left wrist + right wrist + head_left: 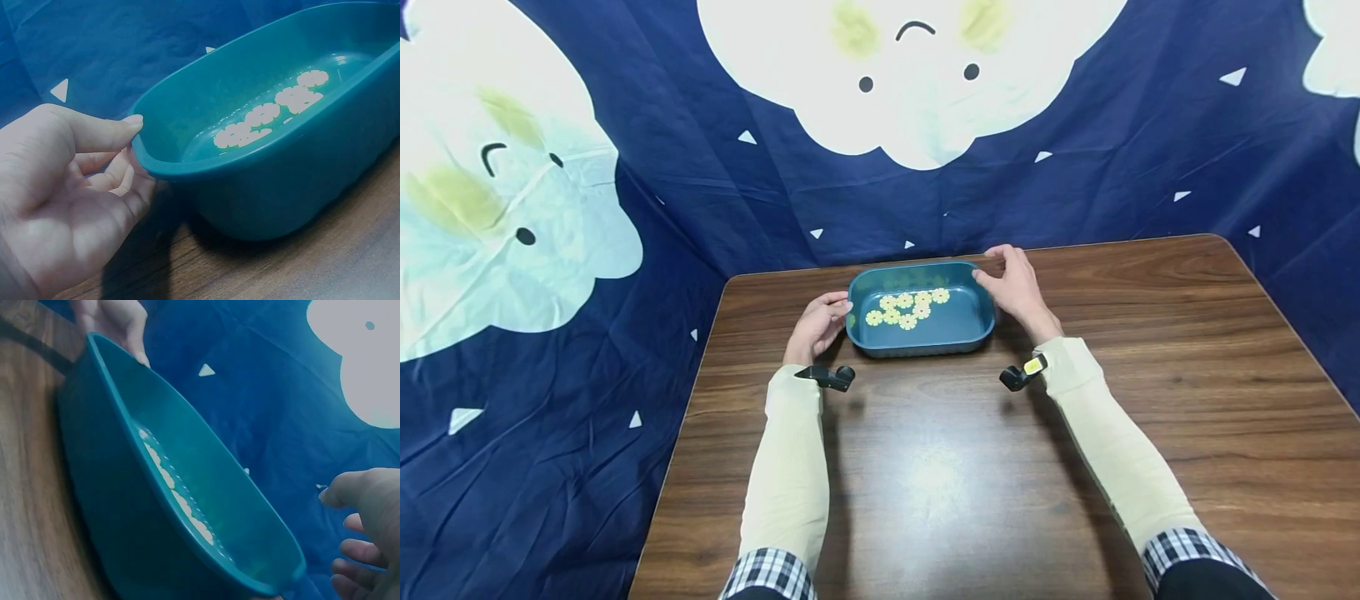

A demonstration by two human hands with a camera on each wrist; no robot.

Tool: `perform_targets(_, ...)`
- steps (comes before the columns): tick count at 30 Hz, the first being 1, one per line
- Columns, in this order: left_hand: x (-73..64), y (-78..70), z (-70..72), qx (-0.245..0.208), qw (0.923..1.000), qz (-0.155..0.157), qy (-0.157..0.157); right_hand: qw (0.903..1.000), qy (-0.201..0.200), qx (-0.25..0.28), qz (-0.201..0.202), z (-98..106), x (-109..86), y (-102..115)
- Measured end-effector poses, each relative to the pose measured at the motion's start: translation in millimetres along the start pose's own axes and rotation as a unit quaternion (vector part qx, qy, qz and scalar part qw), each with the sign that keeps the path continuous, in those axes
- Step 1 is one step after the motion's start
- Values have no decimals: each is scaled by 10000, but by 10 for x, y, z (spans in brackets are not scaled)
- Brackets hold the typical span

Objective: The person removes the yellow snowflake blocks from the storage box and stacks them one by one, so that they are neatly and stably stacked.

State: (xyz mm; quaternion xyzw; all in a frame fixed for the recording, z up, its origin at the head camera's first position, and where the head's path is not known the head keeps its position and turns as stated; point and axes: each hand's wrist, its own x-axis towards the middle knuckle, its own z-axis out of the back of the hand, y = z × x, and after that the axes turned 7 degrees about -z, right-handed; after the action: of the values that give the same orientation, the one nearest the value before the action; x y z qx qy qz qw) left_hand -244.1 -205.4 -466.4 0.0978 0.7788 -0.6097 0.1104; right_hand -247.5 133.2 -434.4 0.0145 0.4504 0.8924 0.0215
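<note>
A teal oval basin (925,350) sits near the table's far edge. Several pale yellow flower shapes (907,322) are grouped on its floor. My left hand (818,327) pinches the basin's left end; in the left wrist view the thumb (128,128) lies on the rim, the other fingers beneath it on the outside. At the opposite end is my right hand (1017,292), thumb and fingers spread. In the right wrist view a gap shows between its fingers (362,553) and the basin's rim (284,550).
The basin stands on a brown wood-grain table (1075,500). Behind it and to the left hangs a dark blue cloth (685,192) with white clouds. Both forearms wear pale sleeves (786,475), with small black wrist cameras (842,378) near the hands.
</note>
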Motion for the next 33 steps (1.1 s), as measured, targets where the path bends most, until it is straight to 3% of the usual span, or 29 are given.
perform_targets(13,-3,4,-4,-20,10000,4,67,9991,326,136,244,-315,-19,115)
perform_targets(20,8,-4,-4,38,9999,-28,101,9967,593,-382,395,-471,-12,186)
perform_targets(33,6,11,-6,80,9999,-2,62,9842,1152,-1320,-236,-651,21,157)
